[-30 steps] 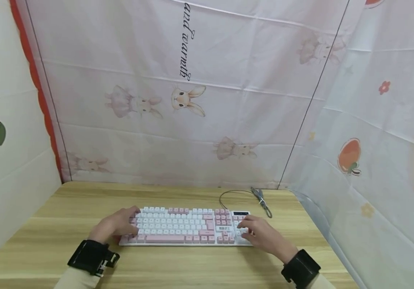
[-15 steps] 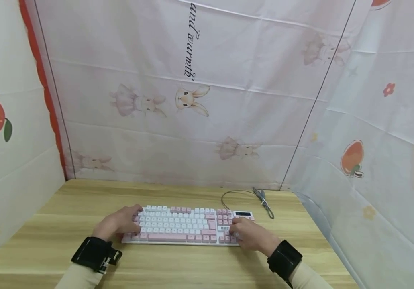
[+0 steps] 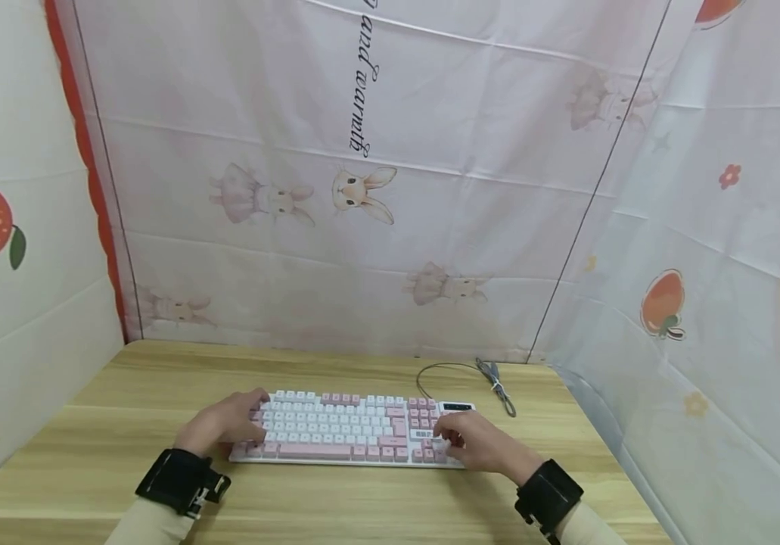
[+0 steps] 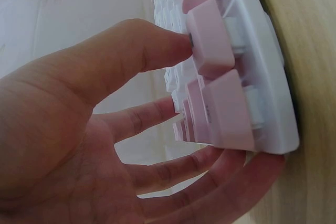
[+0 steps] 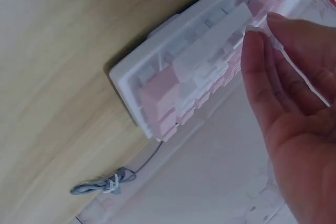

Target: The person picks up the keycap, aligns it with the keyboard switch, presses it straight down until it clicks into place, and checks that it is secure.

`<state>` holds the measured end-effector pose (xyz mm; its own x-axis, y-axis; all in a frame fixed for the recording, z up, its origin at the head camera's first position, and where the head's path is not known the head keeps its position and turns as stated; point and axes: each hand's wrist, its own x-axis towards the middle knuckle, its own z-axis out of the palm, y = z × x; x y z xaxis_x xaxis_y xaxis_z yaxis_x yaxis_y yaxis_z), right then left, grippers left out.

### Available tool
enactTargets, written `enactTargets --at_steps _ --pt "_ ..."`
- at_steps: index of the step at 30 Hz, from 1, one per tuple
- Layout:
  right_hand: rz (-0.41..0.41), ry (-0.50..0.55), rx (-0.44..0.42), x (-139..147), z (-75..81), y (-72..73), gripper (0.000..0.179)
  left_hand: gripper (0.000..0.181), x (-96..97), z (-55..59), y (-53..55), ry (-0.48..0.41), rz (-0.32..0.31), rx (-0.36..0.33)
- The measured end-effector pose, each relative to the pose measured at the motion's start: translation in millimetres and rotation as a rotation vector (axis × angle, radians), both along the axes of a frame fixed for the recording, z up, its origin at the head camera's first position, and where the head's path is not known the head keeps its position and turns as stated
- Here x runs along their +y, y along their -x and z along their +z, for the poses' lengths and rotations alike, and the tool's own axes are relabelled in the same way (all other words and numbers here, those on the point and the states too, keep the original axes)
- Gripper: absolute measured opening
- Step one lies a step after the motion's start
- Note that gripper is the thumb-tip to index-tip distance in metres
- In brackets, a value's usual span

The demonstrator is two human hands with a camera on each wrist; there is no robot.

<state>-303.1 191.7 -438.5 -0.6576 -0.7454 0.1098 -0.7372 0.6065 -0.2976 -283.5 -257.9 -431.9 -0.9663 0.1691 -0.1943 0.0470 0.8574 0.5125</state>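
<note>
A pink and white keyboard (image 3: 331,428) lies on the wooden table, its long side facing me. At its left end is my left hand (image 3: 222,422), thumb (image 4: 176,50) touching a pink key near the front corner and the other fingers spread along the side. Over the right part, near the arrow keys and the number pad, my right hand (image 3: 485,445) hovers with bent, relaxed fingers. In the right wrist view its thumb (image 5: 278,20) and index fingertip come close together just above the keys, with nothing held between them. The hand covers part of the number pad.
A grey cable (image 3: 496,387), tied in a bundle, runs from the keyboard's back edge to the back right of the table (image 3: 335,503). Printed cloth (image 3: 430,189) with rabbits hangs behind and at both sides. Black bands (image 3: 548,496) sit on both wrists.
My right hand has moved left from the number pad toward the arrow keys, its fingers drawing in, then loosening slightly. The left hand stays at the keyboard's left end. The head view has shifted a little.
</note>
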Motion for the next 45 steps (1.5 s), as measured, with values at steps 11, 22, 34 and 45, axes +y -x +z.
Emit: enactTargets --at_steps 11,22,34,45 --pt "-0.104 0.099 0.011 22.1 -1.8 -5.2 0.018 0.067 0.8 2.1 -1.4 -0.024 0.016 -0.014" --pt "-0.156 0.145 0.076 42.8 -5.7 -2.6 0.017 0.067 -0.7 1.6 0.5 -0.012 0.014 -0.014" --pt "-0.162 0.107 0.092 47.0 -11.3 1.3 0.018 0.068 -1.1 -2.5 2.6 -0.007 -0.002 -0.002" --pt "-0.164 0.124 0.068 52.1 -15.7 0.8 0.016 0.067 -1.1 -2.5 2.8 -0.001 -0.007 -0.004"
